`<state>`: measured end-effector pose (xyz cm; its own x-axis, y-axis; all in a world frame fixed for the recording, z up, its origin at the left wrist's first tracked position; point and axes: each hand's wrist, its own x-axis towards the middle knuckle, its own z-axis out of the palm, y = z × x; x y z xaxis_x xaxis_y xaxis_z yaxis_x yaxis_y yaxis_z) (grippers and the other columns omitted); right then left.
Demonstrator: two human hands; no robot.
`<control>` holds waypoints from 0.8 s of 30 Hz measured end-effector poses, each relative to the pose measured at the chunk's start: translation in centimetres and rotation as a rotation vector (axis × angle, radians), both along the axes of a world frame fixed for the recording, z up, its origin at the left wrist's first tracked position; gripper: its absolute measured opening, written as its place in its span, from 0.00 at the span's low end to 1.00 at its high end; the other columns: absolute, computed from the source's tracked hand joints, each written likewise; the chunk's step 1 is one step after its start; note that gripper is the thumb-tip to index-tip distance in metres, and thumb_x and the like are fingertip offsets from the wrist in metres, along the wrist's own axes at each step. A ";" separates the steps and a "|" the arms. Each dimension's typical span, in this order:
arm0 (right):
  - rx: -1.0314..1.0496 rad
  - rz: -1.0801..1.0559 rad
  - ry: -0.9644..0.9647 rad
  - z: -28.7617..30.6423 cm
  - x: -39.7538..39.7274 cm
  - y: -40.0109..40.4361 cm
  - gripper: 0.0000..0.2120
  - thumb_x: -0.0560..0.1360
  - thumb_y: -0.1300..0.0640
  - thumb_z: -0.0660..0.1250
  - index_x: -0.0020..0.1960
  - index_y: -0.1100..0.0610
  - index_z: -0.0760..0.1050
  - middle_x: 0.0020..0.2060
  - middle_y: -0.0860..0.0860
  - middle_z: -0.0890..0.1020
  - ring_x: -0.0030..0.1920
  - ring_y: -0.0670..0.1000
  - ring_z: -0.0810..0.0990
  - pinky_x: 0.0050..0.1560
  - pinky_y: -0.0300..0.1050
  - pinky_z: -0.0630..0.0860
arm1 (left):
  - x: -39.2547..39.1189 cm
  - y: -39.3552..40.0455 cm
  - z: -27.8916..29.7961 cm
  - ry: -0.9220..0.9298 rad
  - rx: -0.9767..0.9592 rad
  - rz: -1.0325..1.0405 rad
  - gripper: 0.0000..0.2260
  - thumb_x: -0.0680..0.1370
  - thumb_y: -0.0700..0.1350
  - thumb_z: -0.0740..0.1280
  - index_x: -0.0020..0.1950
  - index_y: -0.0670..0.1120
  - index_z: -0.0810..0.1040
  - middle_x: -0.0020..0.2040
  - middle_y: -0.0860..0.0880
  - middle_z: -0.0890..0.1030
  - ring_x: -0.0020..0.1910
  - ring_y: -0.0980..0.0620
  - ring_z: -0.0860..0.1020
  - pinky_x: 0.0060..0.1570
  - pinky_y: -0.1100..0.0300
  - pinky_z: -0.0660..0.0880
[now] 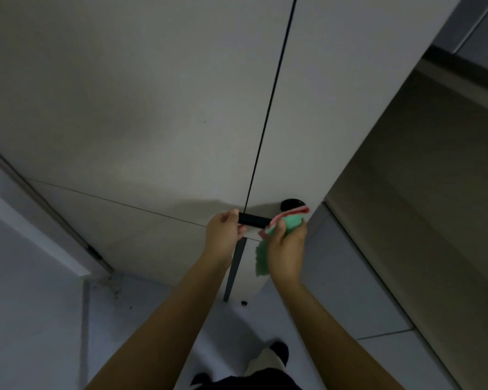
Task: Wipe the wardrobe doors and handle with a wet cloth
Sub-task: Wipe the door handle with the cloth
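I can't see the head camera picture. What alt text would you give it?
A person's left hand grips a black bar handle on pale wardrobe doors, while the right hand holds a green and pink cloth against the handle's other end. The floor lies below.

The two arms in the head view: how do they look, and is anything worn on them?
Both forearms are bare up to the frame edge: no sleeves show. The left hand and the right hand show no gloves, and no watch, ring or bracelet.
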<state>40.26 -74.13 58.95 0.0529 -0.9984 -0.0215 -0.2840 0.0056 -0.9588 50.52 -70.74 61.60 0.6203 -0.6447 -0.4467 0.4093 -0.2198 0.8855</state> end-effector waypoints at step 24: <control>0.232 -0.302 -0.126 0.1 1.9 -1.0 0.24 0.81 0.44 0.56 0.53 0.66 0.76 0.43 0.60 0.82 0.38 0.54 0.79 0.31 0.40 0.70 | 0.1 -0.2 -0.3 0.004 0.021 -0.029 0.10 0.83 0.44 0.58 0.55 0.39 0.74 0.47 0.43 0.79 0.39 0.54 0.78 0.45 0.62 0.75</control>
